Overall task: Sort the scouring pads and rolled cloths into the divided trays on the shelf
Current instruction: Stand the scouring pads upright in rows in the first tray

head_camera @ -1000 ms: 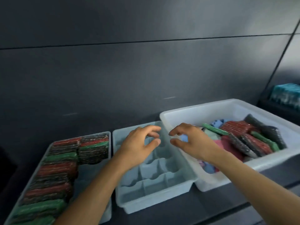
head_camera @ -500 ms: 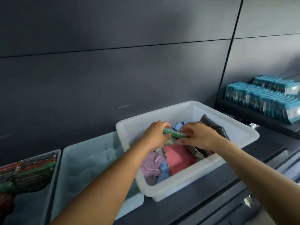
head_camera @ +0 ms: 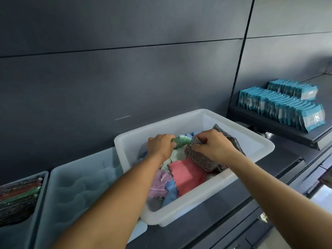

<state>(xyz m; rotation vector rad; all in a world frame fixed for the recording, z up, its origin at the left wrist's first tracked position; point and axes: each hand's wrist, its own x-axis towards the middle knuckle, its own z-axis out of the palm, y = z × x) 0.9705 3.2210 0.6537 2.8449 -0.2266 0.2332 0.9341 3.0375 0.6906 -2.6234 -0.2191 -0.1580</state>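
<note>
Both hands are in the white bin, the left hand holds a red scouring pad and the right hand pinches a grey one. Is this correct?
Not quite. The head view shows the left hand holding a green scouring pad, not red. Both hands are in the white bin; the right hand pinches a grey pad.

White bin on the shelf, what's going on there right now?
A person has both hands in the white bin of mixed cloths and pads. The left hand grips a green scouring pad; the right hand pinches a dark speckled pad beside it. The divided tray sits just left of the bin, and another tray at far left holds stacked pads.
</note>
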